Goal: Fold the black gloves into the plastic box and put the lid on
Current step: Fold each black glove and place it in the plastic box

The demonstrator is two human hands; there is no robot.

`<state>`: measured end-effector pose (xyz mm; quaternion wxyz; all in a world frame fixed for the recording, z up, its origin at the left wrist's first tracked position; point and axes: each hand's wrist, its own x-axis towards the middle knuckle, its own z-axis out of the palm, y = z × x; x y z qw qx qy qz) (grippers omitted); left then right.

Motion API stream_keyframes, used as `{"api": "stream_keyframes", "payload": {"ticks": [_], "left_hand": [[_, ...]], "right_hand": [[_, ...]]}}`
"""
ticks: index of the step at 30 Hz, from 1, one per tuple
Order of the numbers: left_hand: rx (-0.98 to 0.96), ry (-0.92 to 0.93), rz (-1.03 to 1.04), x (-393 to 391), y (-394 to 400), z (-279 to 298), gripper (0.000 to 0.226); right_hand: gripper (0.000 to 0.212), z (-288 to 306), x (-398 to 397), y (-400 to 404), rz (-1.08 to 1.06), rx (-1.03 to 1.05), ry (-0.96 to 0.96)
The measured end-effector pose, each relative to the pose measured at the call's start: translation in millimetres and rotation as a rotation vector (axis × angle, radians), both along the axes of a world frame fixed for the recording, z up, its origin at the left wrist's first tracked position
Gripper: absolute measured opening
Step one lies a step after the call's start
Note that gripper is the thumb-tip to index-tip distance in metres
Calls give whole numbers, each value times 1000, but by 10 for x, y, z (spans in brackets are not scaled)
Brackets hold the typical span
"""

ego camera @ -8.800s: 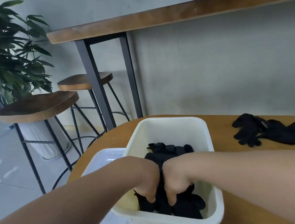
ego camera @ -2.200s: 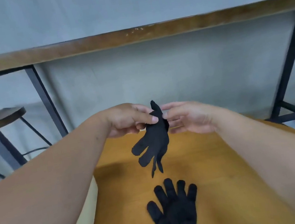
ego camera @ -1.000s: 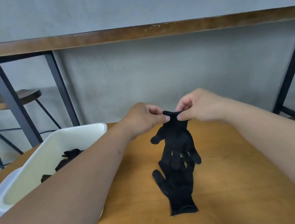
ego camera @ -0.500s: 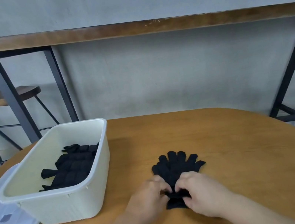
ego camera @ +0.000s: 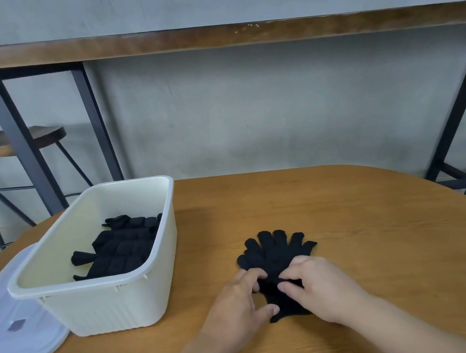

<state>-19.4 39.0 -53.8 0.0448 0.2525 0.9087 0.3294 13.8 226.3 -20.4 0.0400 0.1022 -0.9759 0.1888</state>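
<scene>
- The glove pair [ego camera: 275, 254], held up a second before, lay flat at lower centre on the tabletop [ego camera: 388, 227].
- Left hand [ego camera: 240, 301] and right hand [ego camera: 314, 284] pinched its middle, likely starting the fold.
- Box [ego camera: 117, 300] with folded gloves [ego camera: 117, 248] sat left; lid [ego camera: 8, 334] was still off.

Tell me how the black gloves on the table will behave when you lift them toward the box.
The stacked black gloves look like soft knit, so they will probably droop from either hand's grip. They seem light and unlikely to slip. Both the left hand and right hand pinch them near the cuffs; unfolded, the pair may slide apart.
</scene>
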Motion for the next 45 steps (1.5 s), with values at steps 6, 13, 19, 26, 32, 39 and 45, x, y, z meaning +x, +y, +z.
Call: {"api": "stream_keyframes", "payload": {"ticks": [6, 13, 19, 26, 32, 39, 45], "left_hand": [[18, 7, 13, 31, -15, -11, 52], [31, 47, 0, 35, -18, -45, 47], [24, 64, -4, 46, -23, -72, 46], [3, 61, -9, 77, -39, -45, 46], [-1, 42, -14, 92, -52, -15, 47], [1, -29, 1, 111, -59, 17, 54], [253, -293, 303, -108, -95, 117, 38]], "right_hand": [[23, -95, 67, -6, 26, -101, 50], [31, -205, 168, 22, 113, 43, 51], [33, -219, 170, 44, 139, 81, 41], [35, -221, 176, 86, 168, 82, 27], [33, -232, 185, 112, 184, 81, 28], [32, -203, 211, 131, 186, 91, 5], [32, -175, 227, 111, 154, 87, -15]]}}
